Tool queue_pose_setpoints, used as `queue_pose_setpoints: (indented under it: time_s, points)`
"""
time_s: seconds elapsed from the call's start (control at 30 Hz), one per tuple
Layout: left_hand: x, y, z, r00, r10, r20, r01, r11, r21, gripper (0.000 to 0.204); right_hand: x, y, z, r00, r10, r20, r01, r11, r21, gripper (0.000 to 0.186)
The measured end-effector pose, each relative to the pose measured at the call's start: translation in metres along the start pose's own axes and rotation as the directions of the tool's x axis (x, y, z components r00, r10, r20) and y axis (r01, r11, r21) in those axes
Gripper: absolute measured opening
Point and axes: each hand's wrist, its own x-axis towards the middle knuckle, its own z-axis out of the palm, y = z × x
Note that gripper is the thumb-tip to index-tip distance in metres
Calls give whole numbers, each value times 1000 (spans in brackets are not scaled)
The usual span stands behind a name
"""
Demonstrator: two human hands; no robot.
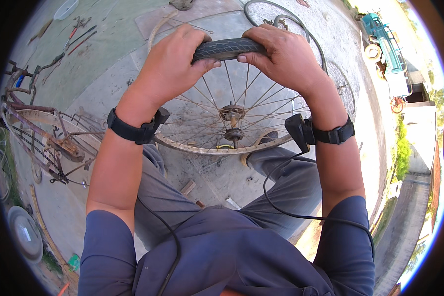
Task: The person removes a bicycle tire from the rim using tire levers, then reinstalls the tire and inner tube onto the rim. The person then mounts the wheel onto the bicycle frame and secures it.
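A bicycle wheel [233, 114] with rusty spokes and hub stands between my legs, its pale rim curving across the lower part. At its top, a black treaded tyre section [227, 48] is held in both hands. My left hand [180, 61] is closed round the left end of that section, thumb on the near side. My right hand [281, 59] grips it on the right, thumb pressed on the near side. The rest of the tyre is largely hidden by my hands. Each wrist carries a black strap with a small device and cable.
A rusty bicycle frame with chain [59, 143] lies at left, near several tools [74, 37] and a round metal basin [24, 232]. Black loose tyres [315, 44] and another wheel [348, 84] lie beyond. A teal vehicle [385, 44] stands at far right.
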Motion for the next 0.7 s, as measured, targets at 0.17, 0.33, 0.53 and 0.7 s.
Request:
queue_pose_setpoints:
  time_s: [0.17, 0.33, 0.53, 0.7]
  points:
    - [-7, 3, -20, 990, -19, 142, 33, 995, -96, 31, -10, -2, -12, 1000, 13, 4, -13, 997, 74, 31]
    - [-11, 12, -21, 973, -121, 196, 149, 979, -137, 27, -16, -9, -20, 999, 35, 31, -38, 994, 104, 29]
    - [-18, 28, -16, 990, -65, 126, 74, 995, -61, 30, -21, -16, -30, 998, 40, 42, -43, 996, 83, 32]
    - [-20, 34, -14, 990, -49, 136, 52, 998, -23, 27, -27, -18, -34, 998, -13, 55, 12, 1000, 17, 35]
